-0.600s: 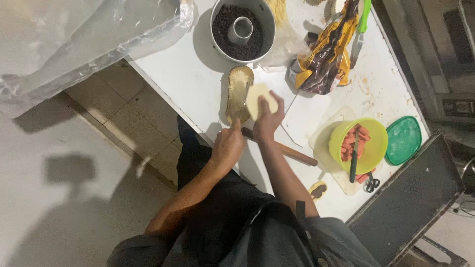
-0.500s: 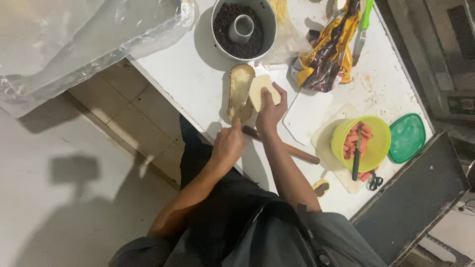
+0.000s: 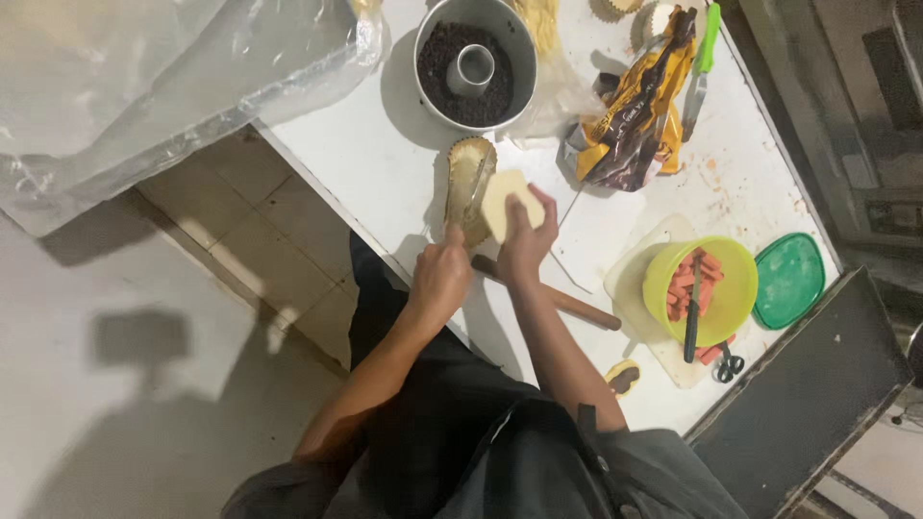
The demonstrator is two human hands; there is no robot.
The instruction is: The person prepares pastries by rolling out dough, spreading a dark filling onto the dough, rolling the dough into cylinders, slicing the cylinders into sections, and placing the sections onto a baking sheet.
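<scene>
White tabletop (image 3: 404, 163) over a tiled floor, seen from straight above, with clear plastic sheeting (image 3: 144, 86) draped off its far-left corner. Taking the round metal tube pan (image 3: 473, 60) of dark filling as landmark: just below it lies one oval pastry shell (image 3: 467, 183), edge crimped. The left hand (image 3: 440, 274) sits at the near end of that shell, fingers curled tight on it or on something small; I cannot tell which. The right hand (image 3: 527, 235) is closed around one pale dough piece (image 3: 502, 197), holding it against the shell's right edge.

My judgement: the step in hand is fitting dough to the shell, and the next move calls for pressing it flat and even without tearing the crimped rim.

Counted, relative to the pan: one wooden rolling pin (image 3: 558, 293) below, under the right forearm; one brown-and-gold bag (image 3: 630, 115) to the right; one green-handled tool (image 3: 702, 62) beyond that; one yellow-green bowl (image 3: 707, 288) of red strips lower right, one dark utensil across it; one green lid (image 3: 790, 279); one pair of small scissors (image 3: 728, 363).
</scene>
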